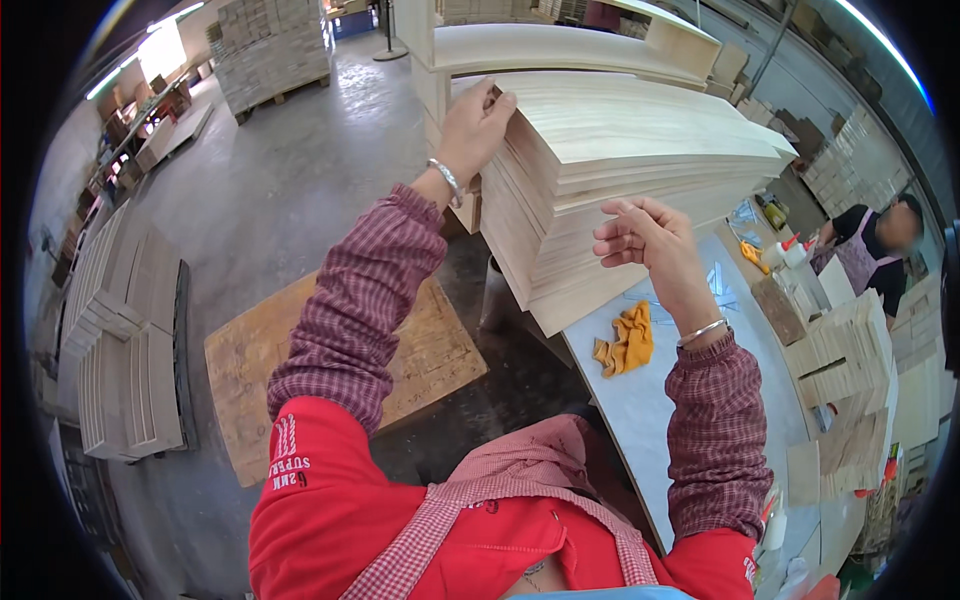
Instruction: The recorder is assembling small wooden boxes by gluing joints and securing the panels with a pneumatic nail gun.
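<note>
A tall stack of thin pale wood sheets (620, 170) rests on the near end of a grey worktable (650, 400). My left hand (478, 125) lies on the stack's upper left corner, fingers curled over the top sheets. At the stack's front edge my right hand (645, 240) has its fingertips against the sheet ends, and I cannot tell if it grips any. Both wrists wear silver bangles, and the sleeves are dark red check. A crumpled yellow cloth (625, 345) lies on the table just below my right hand.
A brown board (260, 370) lies low on the floor to the left. Grey-beige panel stacks (125, 340) sit further left. Another person (875, 250) works at the table's far right among glue bottles (785, 250) and small wood pieces (840, 350). Pallets of wood (270, 45) stand behind.
</note>
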A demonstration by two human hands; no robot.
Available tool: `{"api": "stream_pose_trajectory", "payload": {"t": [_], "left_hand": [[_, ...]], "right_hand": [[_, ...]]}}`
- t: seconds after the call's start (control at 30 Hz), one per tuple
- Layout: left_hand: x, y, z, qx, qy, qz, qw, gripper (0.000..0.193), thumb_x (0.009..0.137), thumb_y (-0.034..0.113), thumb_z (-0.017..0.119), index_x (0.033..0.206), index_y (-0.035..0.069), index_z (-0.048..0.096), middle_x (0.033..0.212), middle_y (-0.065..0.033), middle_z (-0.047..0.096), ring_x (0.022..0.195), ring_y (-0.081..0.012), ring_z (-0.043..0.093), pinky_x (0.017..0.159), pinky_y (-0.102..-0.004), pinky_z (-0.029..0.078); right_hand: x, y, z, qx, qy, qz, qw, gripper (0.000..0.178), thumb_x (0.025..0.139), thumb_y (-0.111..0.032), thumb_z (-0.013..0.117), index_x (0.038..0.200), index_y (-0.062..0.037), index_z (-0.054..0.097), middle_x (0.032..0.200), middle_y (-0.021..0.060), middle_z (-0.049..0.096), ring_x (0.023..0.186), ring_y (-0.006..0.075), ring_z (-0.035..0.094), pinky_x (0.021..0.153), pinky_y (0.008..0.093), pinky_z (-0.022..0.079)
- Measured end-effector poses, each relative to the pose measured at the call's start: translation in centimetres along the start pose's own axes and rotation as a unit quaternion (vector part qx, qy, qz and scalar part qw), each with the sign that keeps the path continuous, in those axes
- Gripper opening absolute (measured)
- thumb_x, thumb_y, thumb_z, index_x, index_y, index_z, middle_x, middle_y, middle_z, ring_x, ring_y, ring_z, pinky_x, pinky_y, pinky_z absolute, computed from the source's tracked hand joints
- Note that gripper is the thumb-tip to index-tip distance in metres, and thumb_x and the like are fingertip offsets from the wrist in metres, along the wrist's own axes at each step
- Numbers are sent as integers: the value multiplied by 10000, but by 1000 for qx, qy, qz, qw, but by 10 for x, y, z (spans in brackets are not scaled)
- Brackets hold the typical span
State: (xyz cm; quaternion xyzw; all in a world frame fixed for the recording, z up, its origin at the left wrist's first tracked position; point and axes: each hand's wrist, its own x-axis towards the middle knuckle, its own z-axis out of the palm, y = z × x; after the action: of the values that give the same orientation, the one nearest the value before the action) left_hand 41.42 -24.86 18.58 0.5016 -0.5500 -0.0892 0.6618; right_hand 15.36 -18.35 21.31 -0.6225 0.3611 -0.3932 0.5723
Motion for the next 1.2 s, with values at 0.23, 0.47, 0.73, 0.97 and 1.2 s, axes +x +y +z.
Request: {"api": "stream_pose_trajectory", "payload": {"t": [0.23,0.47,0.73,0.97,1.2], "left_hand": [[14,-7,10,4,1,-69,998,420,797,246,625,1080,-63,595,928,-118,635,785,-232,584,751,-308,475],[20,2,13,-20,17,-115,993,458,751,250,637,1097,-49,609,951,-132,651,814,-252,603,786,-315,484],[18,15,-9,70,-70,-108,989,470,772,273,650,1156,8,601,1106,-127,632,985,-232,602,911,-297,451],[-24,57,-1,-92,-90,-15,992,269,875,182,651,1097,32,639,980,-64,639,876,-123,579,806,-237,458],[-107,112,3,-4,-118,45,992,437,856,164,662,1244,4,542,1187,-145,575,994,-207,557,901,-310,440]], "right_hand": [[9,-7,21,10,36,4,999,264,946,-235,561,1040,10,594,804,116,653,644,160,656,584,240,546],[26,-11,33,1,56,9,998,287,939,-267,575,1001,13,580,780,98,636,632,151,645,571,238,543],[16,-11,38,35,79,-16,996,278,936,-282,580,943,-5,571,759,86,618,602,147,624,534,242,539],[-27,-4,3,314,141,-99,933,236,838,-111,664,971,71,594,951,147,612,844,210,612,721,319,560],[-133,27,-38,318,203,-94,921,276,798,-3,639,1019,117,525,928,185,625,764,192,635,681,269,545]]}}
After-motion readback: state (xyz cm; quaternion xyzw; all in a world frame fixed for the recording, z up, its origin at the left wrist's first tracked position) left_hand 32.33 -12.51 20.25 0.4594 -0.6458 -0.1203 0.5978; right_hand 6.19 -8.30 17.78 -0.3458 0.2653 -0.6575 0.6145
